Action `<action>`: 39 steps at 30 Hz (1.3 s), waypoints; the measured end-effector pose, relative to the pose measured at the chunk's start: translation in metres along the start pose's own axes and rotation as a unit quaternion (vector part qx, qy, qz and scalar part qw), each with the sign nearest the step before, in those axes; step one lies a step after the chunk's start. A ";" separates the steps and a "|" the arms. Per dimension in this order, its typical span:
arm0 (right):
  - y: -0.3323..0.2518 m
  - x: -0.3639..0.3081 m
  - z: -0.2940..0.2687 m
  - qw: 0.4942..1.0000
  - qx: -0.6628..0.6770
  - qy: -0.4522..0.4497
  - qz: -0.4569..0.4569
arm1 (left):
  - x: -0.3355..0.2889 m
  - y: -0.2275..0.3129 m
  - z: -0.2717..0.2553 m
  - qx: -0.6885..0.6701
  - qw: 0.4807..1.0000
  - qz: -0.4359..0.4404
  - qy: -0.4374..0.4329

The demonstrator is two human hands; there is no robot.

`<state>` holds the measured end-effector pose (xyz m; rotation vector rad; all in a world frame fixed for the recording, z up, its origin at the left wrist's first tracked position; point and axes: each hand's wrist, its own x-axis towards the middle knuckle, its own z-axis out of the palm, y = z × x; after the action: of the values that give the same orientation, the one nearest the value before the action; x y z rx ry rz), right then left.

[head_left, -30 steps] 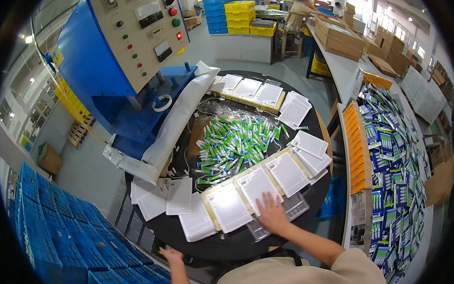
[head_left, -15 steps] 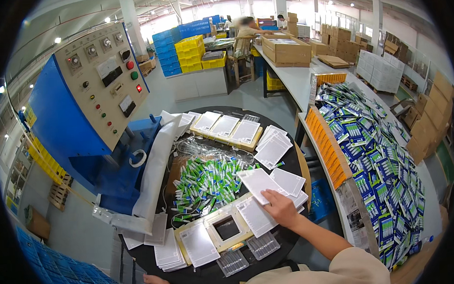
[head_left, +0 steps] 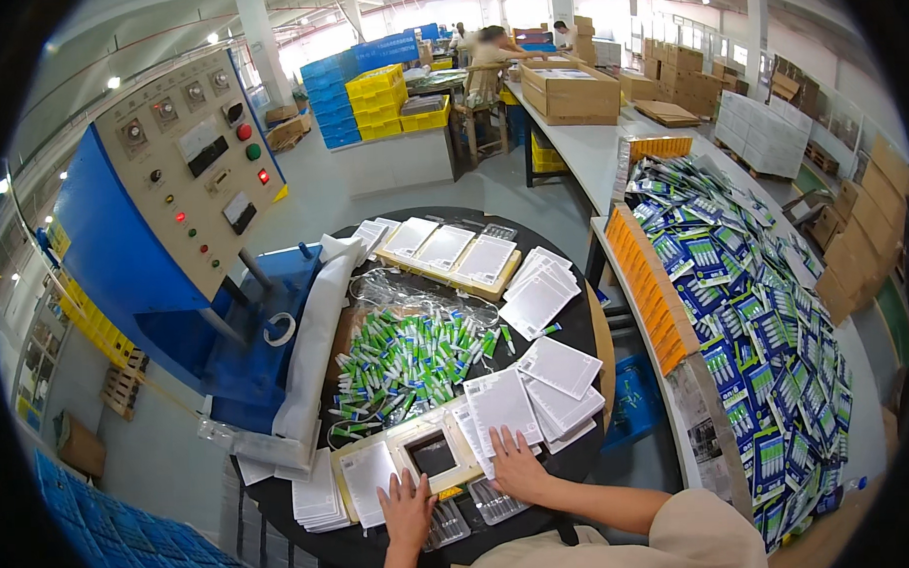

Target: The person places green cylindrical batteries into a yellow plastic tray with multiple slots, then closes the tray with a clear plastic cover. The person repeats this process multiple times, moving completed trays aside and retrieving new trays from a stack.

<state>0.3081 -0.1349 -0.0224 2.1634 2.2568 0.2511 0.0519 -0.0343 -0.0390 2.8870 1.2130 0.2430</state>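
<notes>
My left hand (head_left: pixel 408 507) lies flat with fingers spread on a white card (head_left: pixel 366 474) at the near left of a pale wooden tray (head_left: pixel 450 427). My right hand (head_left: pixel 518 465) rests flat on the lower edge of another white card (head_left: pixel 501 407) at the tray's right. Between the two cards the tray shows one dark square opening (head_left: pixel 433 453). Clear plastic blister shells (head_left: pixel 470 507) lie at the table's near rim, just below my hands. A heap of small green and white tubes (head_left: pixel 412 358) fills the middle of the round black table (head_left: pixel 582 325).
A second tray with white cards (head_left: pixel 451 254) sits at the table's far side, loose card stacks (head_left: pixel 556 381) to the right. A blue machine with a beige control panel (head_left: pixel 185 173) stands left. A long bench of blue packs (head_left: pixel 766 313) runs right. Blue crates (head_left: pixel 113 536) lie near left. People work at the back.
My left hand has come up from the table's near rim onto the left card. My right hand has slid left and down along the right card. The view has tilted upward.
</notes>
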 end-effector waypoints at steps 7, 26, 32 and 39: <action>0.024 0.022 -0.031 0.989 0.015 0.135 -0.057 | -0.001 -0.036 -0.013 0.001 0.997 0.082 -0.017; 0.057 0.000 -0.133 0.888 0.440 -0.011 -0.133 | 0.073 0.090 -0.185 -0.186 0.962 0.195 0.047; 0.201 -0.094 -0.096 0.878 0.366 0.269 0.152 | 0.084 0.132 -0.170 -0.298 0.925 0.153 0.179; 0.344 -0.290 -0.080 0.350 0.539 0.536 0.547 | -0.005 0.056 -0.122 -0.285 0.953 -0.083 0.057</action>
<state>0.6548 -0.4200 0.0668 -1.2730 0.1728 -0.0242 0.0713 -0.0844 0.0839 2.2891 1.1520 0.6452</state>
